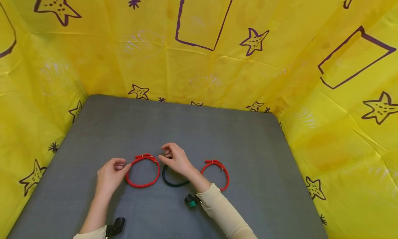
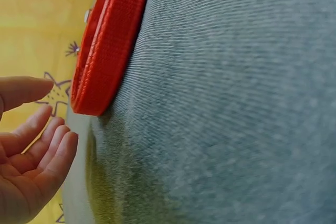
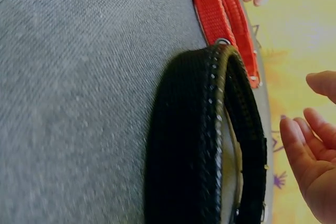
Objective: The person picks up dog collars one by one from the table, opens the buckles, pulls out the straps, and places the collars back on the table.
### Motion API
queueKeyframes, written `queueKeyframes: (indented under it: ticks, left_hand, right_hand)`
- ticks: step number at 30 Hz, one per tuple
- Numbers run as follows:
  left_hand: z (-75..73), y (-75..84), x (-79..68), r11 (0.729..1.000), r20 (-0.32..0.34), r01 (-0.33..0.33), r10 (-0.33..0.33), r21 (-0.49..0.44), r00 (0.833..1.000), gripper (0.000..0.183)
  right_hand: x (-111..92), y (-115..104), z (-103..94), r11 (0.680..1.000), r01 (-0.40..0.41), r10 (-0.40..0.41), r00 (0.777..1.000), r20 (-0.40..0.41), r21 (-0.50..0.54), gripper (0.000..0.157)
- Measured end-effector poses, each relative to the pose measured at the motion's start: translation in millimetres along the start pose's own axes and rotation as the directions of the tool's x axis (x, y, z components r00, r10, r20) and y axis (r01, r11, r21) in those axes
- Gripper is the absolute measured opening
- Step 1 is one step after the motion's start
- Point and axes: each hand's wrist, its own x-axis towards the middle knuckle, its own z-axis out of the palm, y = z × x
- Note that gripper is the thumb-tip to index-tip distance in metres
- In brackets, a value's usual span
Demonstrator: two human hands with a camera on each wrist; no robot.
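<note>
Three buckled collars stand on edge in a row, each closed into a loop. The left one is a red collar (image 1: pixel 143 186) with a metal buckle at its far side. Beside it stands a black collar (image 1: pixel 175 184), its far part hidden behind my right hand (image 1: pixel 178 160). Another red collar (image 1: pixel 228 178) is on the right, partly covered by my right forearm. My left hand (image 1: pixel 109 174) is at the left red collar's left side, loosely bent. In the left wrist view, a gap separates its fingers (image 2: pixel 60 156) from the red band. The right hand hovers over the black collar, fingers relaxed, holding nothing.
The collars stand on a grey cloth-covered table (image 1: pixel 255 211). Yellow fabric (image 1: pixel 149 66) printed with starfish rises along its back and sides. Small black cameras are strapped at both wrists, one near the left cuff (image 1: pixel 90 235).
</note>
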Motion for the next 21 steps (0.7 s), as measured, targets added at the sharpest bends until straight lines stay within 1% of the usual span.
queueKeyframes:
  ticks: [4, 7, 11, 17, 21]
  left_hand:
    - [0.5, -1.2, -3.2, 1.000, 0.033, -0.003, 0.003, 0.005, 0.999, 0.026]
    - [1.2, -2.0, -4.2, 1.000, 0.035, -0.009, 0.008, 0.007, 0.999, 0.026]
    - [3.6, -4.2, -3.9, 1.000, 0.035, -0.001, 0.001, 0.016, 0.999, 0.024]
    - [7.6, -6.9, -4.2, 1.000, 0.041, -0.004, 0.003, 0.026, 0.999, 0.023]
    - [9.0, -8.2, -5.0, 1.000, 0.052, -0.004, 0.003, 0.029, 0.999, 0.022]
  right_hand:
    - [2.1, 2.0, 6.3, 0.998, 0.038, -0.037, 0.999, 0.007, -0.052, 0.030]
    - [4.4, 2.9, 11.2, 0.993, 0.060, -0.058, 0.998, 0.025, -0.098, 0.028]
    - [6.9, 3.1, 17.2, 0.984, 0.067, -0.058, 0.996, 0.062, -0.167, 0.027]
    - [10.0, 2.3, 22.8, 0.949, 0.088, -0.062, 0.993, 0.096, -0.301, 0.026]
    - [11.7, 2.4, 26.0, 0.928, 0.102, -0.065, 0.991, 0.113, -0.359, 0.024]
